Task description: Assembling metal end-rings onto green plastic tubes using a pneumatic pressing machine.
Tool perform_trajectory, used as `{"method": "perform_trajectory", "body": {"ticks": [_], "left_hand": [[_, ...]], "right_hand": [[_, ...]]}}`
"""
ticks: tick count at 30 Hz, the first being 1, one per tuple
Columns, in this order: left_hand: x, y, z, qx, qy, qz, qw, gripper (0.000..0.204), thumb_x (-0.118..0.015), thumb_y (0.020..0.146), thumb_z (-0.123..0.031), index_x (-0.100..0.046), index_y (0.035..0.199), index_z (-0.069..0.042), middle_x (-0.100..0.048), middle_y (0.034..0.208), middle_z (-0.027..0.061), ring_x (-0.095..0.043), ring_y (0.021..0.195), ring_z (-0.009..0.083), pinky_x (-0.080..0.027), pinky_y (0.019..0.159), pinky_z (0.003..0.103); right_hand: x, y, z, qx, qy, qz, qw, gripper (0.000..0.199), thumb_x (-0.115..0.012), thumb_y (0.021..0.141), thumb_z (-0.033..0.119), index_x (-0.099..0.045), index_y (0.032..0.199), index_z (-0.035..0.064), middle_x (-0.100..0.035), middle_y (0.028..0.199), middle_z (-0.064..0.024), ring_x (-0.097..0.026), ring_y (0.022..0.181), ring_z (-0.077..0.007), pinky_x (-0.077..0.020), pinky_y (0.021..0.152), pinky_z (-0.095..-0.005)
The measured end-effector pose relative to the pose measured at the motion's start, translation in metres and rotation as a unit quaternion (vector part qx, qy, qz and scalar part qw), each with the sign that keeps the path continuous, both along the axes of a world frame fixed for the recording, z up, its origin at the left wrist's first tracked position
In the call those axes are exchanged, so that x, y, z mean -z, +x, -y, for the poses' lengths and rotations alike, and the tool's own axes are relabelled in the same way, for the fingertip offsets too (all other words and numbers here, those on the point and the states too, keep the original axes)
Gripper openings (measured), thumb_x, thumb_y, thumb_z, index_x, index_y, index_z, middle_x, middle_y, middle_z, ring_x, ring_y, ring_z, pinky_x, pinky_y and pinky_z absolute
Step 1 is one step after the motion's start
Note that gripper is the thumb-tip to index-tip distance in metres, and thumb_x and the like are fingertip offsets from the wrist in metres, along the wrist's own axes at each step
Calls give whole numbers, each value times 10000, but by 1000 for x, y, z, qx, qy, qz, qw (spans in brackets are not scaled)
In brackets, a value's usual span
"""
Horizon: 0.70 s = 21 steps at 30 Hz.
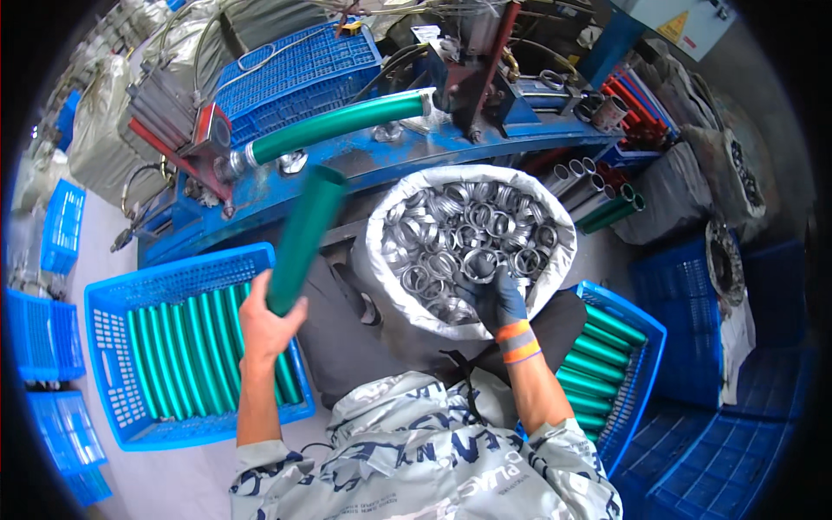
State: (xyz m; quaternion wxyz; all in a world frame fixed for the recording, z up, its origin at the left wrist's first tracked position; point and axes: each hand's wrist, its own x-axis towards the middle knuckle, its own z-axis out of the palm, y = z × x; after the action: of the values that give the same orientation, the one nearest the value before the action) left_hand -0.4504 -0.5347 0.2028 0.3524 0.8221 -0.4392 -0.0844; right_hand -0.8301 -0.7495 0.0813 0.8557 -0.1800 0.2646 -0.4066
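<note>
A green tube (305, 238) is gripped at its lower end in the closed bare left hand (264, 321), raised over the left blue crate (108, 303); it could slip, being held low. The gloved right hand (501, 299) is curled into the sack (381, 251) of metal rings (472, 230); whether a ring is held cannot be told. Counted: roughly ten tubes per crate, one tube on the machine (334, 126), rings uncountable and easily spilled.

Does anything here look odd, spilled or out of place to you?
Nothing looks spilled or broken. One oddity: only the right hand wears a glove, reaching into the sack of metal rings, while the bare left hand holds a green tube upright. The other green tubes lie neatly in the blue crates.
</note>
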Motion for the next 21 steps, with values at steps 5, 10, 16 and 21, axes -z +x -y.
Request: {"method": "perform_trajectory", "body": {"ticks": [5,10,16,21], "left_hand": [[-47,-56,33,201,57,77,975,626,-868,748,-115,-716,1355,-87,-799,1159,143,-797,1011,392,-637,882,453],[-73,-65,37,248,70,108,960,640,-852,719,-88,-725,1346,-96,-789,1109,125,-783,971,379,-629,843,447],[-81,-59,32,288,103,134,943,688,-837,656,-73,-734,1336,-99,-755,1046,114,-747,915,358,-603,801,448],[-75,-59,27,299,99,139,939,695,-842,637,-90,-743,1325,-104,-723,985,107,-720,885,352,-580,775,457]], "right_hand": [[-26,-21,-13,-27,-74,26,997,699,-839,1007,526,-674,1520,80,-678,1554,-105,-713,1342,-434,-674,969,-498],[-68,-25,-5,-98,-270,-277,917,796,-912,793,-87,-603,1521,-3,-671,1460,-121,-683,1314,-202,-573,1103,-383],[-84,-25,-10,-64,-272,-102,955,1161,-983,739,-32,-356,1716,-27,-604,1568,-170,-633,1418,-277,-507,1219,-440],[-86,-20,-18,-69,-237,-107,963,1236,-1083,674,157,-431,1701,-63,-624,1616,-239,-648,1445,-326,-496,1246,-458]]}}
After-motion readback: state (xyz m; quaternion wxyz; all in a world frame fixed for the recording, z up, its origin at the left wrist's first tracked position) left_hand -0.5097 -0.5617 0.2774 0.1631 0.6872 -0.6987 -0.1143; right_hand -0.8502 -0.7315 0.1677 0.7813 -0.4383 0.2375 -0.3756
